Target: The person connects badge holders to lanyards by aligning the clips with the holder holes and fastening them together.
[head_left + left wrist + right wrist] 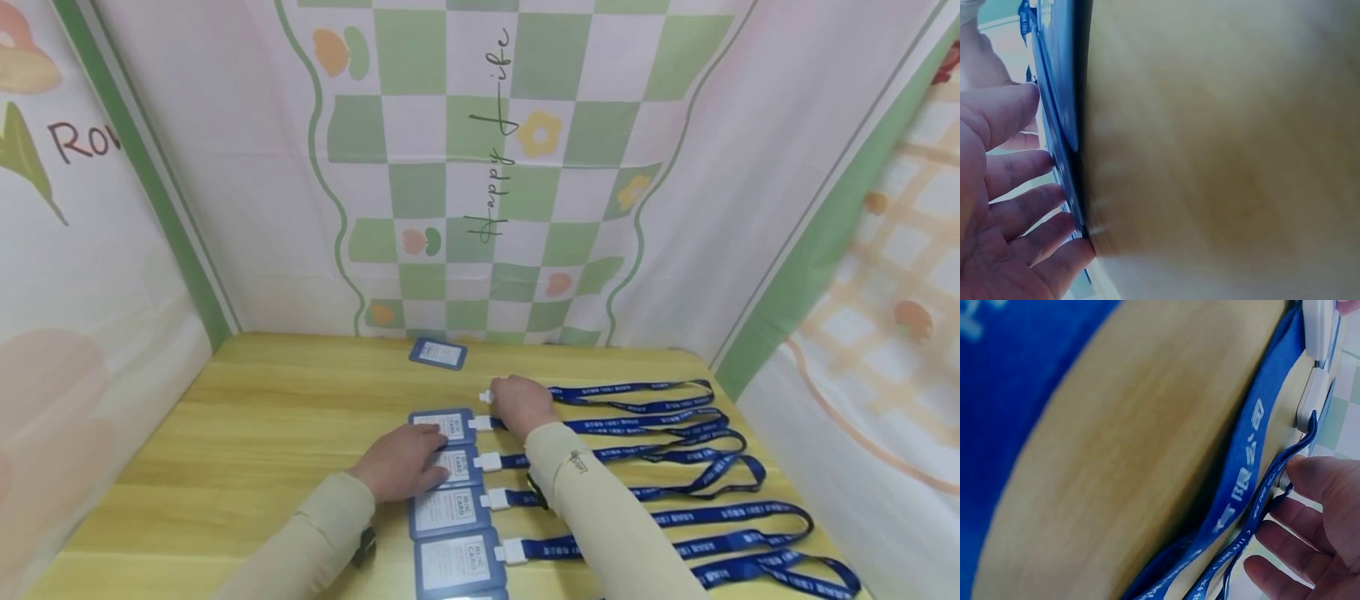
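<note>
Several blue ID card holders lie in a column on the table, one card holder (453, 510) just below my left hand (401, 462). That hand rests with its fingers extended on the upper holders; in the left wrist view its fingertips (1054, 197) touch the holders' edge (1063, 125). My right hand (522, 404) pinches the farthest blue lanyard (637, 388) close to its white clip (486, 397), which sticks out on the left. In the right wrist view the thumb (1310, 475) lies at the strap's end, partly hiding the pinch.
A single card holder (438, 353) lies apart near the back edge of the wooden table (247, 433). Several more lanyards (742, 546) stretch rightward from the column, their white clips (512, 550) beside the holders. Printed curtains (480, 192) stand behind and at both sides.
</note>
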A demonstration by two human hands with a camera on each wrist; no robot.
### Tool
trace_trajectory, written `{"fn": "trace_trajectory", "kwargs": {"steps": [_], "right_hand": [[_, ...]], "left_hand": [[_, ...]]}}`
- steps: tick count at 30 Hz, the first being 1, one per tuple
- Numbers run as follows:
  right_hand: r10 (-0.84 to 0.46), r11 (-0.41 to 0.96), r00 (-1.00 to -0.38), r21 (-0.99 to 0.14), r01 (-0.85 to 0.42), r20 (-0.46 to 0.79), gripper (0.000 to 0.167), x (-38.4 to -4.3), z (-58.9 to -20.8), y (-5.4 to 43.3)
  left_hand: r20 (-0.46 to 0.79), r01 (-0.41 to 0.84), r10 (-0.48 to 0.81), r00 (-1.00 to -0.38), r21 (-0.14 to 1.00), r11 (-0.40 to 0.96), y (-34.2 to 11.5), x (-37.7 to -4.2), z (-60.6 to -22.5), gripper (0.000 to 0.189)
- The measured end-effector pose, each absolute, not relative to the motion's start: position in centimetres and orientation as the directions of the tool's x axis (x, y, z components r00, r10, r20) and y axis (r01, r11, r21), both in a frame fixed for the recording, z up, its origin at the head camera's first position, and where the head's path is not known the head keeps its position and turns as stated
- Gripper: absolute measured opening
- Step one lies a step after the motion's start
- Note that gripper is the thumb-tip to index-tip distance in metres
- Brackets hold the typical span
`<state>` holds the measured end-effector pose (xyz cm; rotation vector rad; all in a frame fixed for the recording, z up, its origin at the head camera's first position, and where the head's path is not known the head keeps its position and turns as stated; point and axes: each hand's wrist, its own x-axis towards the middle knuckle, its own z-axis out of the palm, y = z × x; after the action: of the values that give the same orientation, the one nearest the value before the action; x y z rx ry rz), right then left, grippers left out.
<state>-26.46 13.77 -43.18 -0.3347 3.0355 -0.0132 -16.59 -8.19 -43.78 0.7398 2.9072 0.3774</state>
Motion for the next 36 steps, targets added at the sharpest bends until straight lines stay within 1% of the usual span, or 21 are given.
{"fn": "trace_trajectory", "kwargs": {"steps": [9,13,17,24,30,36], "right_hand": [[-0.228,0.974,-0.971,-0.026,-0.227,-0.070,0.011,-26.0,-43.0,13.8],[-0.231,0.973,-0.971,-0.011,-0.231,-0.061,0.011,-26.0,-43.2,13.7],[-0.231,0.973,-0.972,0.003,-0.231,-0.053,0.010,-25.9,-43.3,13.8],[-0.237,0.972,-0.971,-0.005,-0.237,-0.042,0.010,-25.8,-43.2,13.9],[-0.243,0.970,-0.970,-0.001,-0.243,-0.032,0.008,-25.9,-43.4,14.0],[-0.245,0.969,-0.969,-0.009,-0.245,-0.035,0.008,-25.8,-43.3,14.1]], "left_hand": [[-0.065,0.430,0.465,-0.883,0.289,0.856,-8.2,-16.9,-43.8,0.056],[-0.059,0.422,0.460,-0.886,0.309,0.852,-8.2,-17.0,-43.8,0.055],[-0.050,0.423,0.460,-0.887,0.313,0.850,-8.3,-17.1,-43.7,0.054],[-0.017,0.448,0.476,-0.879,0.311,0.839,-8.4,-17.5,-43.7,0.052],[-0.019,0.425,0.456,-0.890,0.330,0.843,-8.3,-18.2,-43.3,0.057],[-0.013,0.403,0.429,-0.903,0.320,0.857,-8.3,-19.0,-42.5,0.064]]}}
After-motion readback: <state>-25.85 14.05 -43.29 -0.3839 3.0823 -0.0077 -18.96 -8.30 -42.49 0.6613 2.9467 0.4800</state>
